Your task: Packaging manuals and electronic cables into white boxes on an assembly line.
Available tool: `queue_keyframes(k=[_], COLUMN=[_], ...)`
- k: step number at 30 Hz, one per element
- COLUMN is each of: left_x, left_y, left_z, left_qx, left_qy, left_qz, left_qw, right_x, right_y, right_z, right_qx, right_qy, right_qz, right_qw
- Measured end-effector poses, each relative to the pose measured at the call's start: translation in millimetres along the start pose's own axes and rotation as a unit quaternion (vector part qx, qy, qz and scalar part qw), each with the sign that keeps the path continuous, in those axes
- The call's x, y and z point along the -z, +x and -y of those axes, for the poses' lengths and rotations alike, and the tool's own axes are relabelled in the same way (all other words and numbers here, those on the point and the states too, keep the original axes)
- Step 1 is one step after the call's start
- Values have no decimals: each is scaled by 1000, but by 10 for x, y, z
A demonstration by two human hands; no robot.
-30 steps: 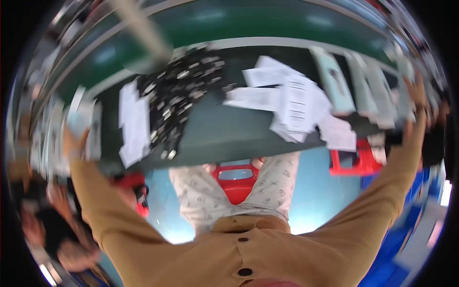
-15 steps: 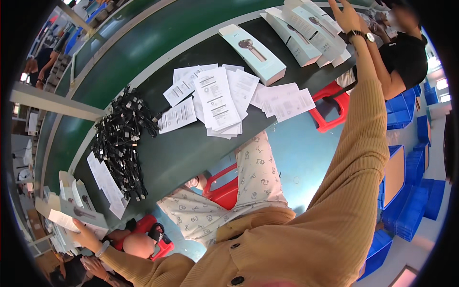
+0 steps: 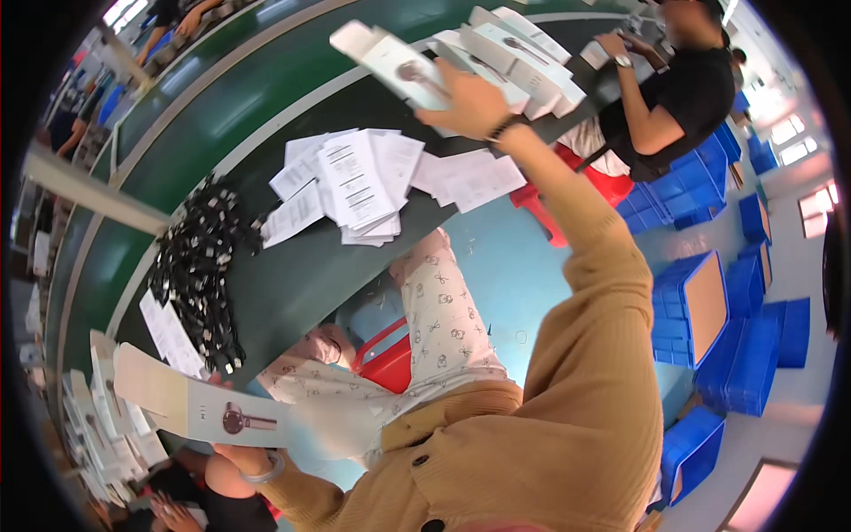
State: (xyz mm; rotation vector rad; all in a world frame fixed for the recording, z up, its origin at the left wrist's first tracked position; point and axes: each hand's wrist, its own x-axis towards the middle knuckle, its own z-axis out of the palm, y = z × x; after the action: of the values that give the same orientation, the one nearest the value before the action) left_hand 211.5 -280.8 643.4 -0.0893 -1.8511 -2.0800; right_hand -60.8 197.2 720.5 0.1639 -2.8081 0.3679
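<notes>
My left hand [image 3: 243,456] grips a white product box [image 3: 199,412] with a picture of a handheld device on its face. That box lies sideways above my lap, past the near edge of the table, its end flap raised at the left. Far out in front, my right hand [image 3: 472,105] is closed round the near end of a second device box [image 3: 394,66], whose flap is also up. Below that box spreads a pile of printed leaflets [image 3: 359,182]. Black cables [image 3: 199,266] lie heaped at the left of the table.
More boxes lean together [image 3: 519,58] at the far right, near a person in black [image 3: 678,93]. A stack of boxes [image 3: 102,426] stands at the lower left, with another person beside it. Red stools [image 3: 386,359] and blue crates [image 3: 687,306] stand around the dark table [image 3: 306,266].
My left hand has brought a box from the left stack toward my lap. My right hand has come back from the far right and taken hold of the single box beyond the leaflets.
</notes>
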Motion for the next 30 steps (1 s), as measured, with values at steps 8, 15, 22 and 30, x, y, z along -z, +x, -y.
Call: queue_keyframes(k=[8, 15, 22, 30], left_x=[304, -217, -208, -1227], left_y=[-62, -184, 405, -88], left_z=[-243, 65, -200, 221], left_qx=[254, -71, 292, 291], left_qy=[57, 27, -166, -372], left_qz=[166, -55, 143, -7], left_qw=[951, 996, 931, 882], right_x=[989, 1048, 813, -133], right_y=[-1219, -1438, -1452, -1778], right_z=[194, 184, 541, 1732], right_qx=[178, 227, 81, 208], right_qy=[112, 114, 201, 228], right_qz=[-66, -4, 52, 104], right_qw=[975, 967, 975, 945])
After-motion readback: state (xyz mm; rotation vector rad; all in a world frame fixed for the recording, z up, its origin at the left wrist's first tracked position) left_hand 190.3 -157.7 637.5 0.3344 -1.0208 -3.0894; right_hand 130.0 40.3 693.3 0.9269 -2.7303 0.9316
